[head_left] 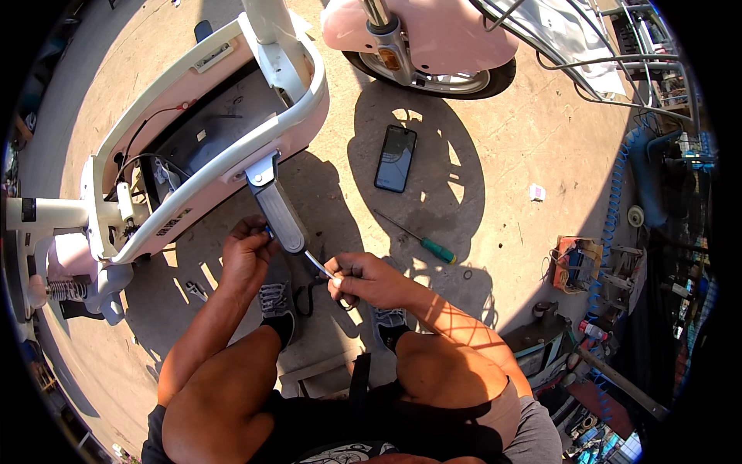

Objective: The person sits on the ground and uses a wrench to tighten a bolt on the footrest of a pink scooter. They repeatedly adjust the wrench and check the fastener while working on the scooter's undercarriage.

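A fold-out grey footrest (280, 220) juts from the side of a pale pink and white scooter frame (309, 104). My left hand (246, 246) is closed in a pinch at the footrest's left edge. A speck of blue shows at its fingertips, but what they hold is too small to name. My right hand (367, 280) grips a thin pale rod (318, 264), whose other end meets the footrest's tip. Under my hands, a dark looped thing (304, 301) lies between my shoes, partly hidden.
On the concrete, a black phone (396, 158) and a green-handled screwdriver (438, 250) lie right of the footrest. A pink scooter's front wheel (464, 83) stands beyond. Blue coiled hose (610, 224) and an orange-sided box (573, 264) are at right. Small metal parts (195, 290) lie at left.
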{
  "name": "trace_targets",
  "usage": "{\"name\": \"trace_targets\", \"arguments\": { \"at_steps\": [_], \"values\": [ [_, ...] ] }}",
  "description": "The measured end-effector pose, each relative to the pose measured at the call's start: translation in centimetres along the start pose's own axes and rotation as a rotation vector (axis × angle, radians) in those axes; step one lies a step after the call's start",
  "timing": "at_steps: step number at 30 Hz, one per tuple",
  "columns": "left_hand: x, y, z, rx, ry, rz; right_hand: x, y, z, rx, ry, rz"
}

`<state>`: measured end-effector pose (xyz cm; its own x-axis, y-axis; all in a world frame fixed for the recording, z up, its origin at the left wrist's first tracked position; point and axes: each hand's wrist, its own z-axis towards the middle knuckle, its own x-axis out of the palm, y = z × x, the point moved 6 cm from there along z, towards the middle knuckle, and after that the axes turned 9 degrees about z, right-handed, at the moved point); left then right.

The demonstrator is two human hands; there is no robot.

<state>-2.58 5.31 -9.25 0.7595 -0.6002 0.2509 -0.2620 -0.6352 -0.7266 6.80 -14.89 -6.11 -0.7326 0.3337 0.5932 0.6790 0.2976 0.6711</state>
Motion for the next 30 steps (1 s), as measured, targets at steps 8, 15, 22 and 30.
{"name": "trace_targets", "arguments": {
  "at_steps": [8,15,22,30],
  "values": [
    [-0.6,-0.6,0.1,0.055,-0.017,-0.007,0.1,-0.2,0.0,0.000,0.023,-0.012],
    [-1.0,-1.1,0.5,0.123,-0.014,-0.064,0.4,-0.3,0.2,0.021,0.039,-0.005],
    [-0.9,-2.0,0.5,0.156,-0.025,-0.089,0.4,-0.6,0.3,0.031,0.054,0.010],
    [-0.3,-3.0,0.2,0.173,-0.017,-0.118,0.7,-0.1,0.2,0.040,0.074,-0.039]
  ]
}}
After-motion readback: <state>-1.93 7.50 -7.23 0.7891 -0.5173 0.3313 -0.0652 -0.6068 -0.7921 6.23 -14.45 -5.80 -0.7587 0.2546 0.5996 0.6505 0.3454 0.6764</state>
